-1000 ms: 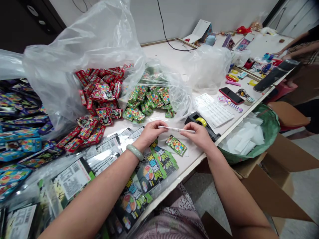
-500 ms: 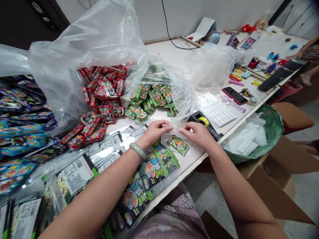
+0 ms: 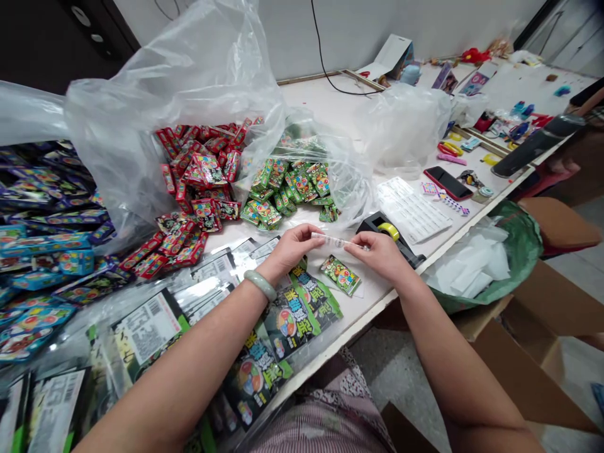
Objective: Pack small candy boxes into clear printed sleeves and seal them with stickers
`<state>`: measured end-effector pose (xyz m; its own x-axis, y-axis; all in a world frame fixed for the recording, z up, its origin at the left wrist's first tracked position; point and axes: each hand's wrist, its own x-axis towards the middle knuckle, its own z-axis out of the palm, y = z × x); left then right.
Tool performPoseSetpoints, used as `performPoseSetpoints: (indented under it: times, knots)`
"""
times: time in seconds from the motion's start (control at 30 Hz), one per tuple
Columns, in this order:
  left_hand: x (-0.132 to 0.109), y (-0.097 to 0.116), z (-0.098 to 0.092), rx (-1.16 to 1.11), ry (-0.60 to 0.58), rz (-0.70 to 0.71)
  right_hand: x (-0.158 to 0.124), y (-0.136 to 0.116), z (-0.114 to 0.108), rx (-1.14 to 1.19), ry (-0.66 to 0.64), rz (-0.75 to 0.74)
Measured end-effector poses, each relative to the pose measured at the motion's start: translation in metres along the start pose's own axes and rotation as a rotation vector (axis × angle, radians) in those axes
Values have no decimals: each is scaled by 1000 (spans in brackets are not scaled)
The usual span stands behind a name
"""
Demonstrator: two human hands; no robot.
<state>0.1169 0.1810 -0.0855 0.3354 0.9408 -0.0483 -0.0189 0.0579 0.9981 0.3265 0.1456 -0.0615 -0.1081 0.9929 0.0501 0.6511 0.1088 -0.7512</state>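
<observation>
Between my two hands stretches a narrow white printed paper strip [image 3: 334,241], held level above the table. My left hand [image 3: 297,250], with a pale green bangle on the wrist, pinches its left end. The right end is between the thumb and fingers of my right hand [image 3: 376,250]. Just beneath the strip lies a small green candy packet [image 3: 340,275], flat on the table. Black and green printed pouches [image 3: 289,318] overlap under and beside my left forearm. A black tape dispenser [image 3: 391,234] with a yellow core stands beyond my right hand.
Plastic bags hold red packets [image 3: 206,170] and green packets [image 3: 302,182]; purple and blue ones [image 3: 51,251] pile up at left. A printed sheet [image 3: 410,211] and a phone [image 3: 447,182] lie right of the dispenser. A green sack [image 3: 514,264] and cardboard box [image 3: 514,352] stand below the table edge.
The strip now shows flatter and longer between my hands, which have moved slightly apart. The whole view has shifted a little.
</observation>
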Motion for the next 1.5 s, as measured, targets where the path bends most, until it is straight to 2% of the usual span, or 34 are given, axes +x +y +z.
performPoseSetpoints:
  times: [0.13, 0.33, 0.4, 0.5, 0.53, 0.6, 0.67, 0.8, 0.9, 1.03, 1.13, 1.23, 1.37, 1.5]
  knots:
    - [0, -3, -4, 4, 6, 1, -1, 6, 1, 6, -22, 6]
    - [3, -5, -2, 22, -45, 0, 1, 12, 1, -12, -44, -1]
    - [3, -6, -2, 39, -45, 4, -3, 7, -4, -63, 33, -64]
    - [5, -10, -3, 69, -7, 14, -19, -4, -14, -171, 263, -271]
    - [6, -11, -3, 77, 6, 16, -27, -8, -14, -201, 268, -323]
    - [8, -13, -3, 96, 19, 17, -42, -11, -8, -264, 132, -339]
    - [9, -13, -2, 118, 23, 22, -55, -8, 6, -347, -48, -265]
    - [9, -12, 0, 173, 24, 37, -66, 2, 27, -449, -191, -118]
    - [8, -12, 2, 221, 19, 50, -69, 2, 18, -457, -284, -84]
    - [6, -15, 4, 293, -23, 73, -71, -5, -11, -407, -425, -122]
    - [5, -18, 6, 340, -70, 87, -69, -8, -18, -341, -355, -223]
    - [4, -21, 6, 380, -93, 95, -63, -5, -1, -377, -233, -237]
    - [5, -22, 4, 442, -104, 95, -59, 2, 28, -458, -173, -154]
    - [5, -21, 2, 484, -119, 101, -64, 4, 29, -435, -109, -196]
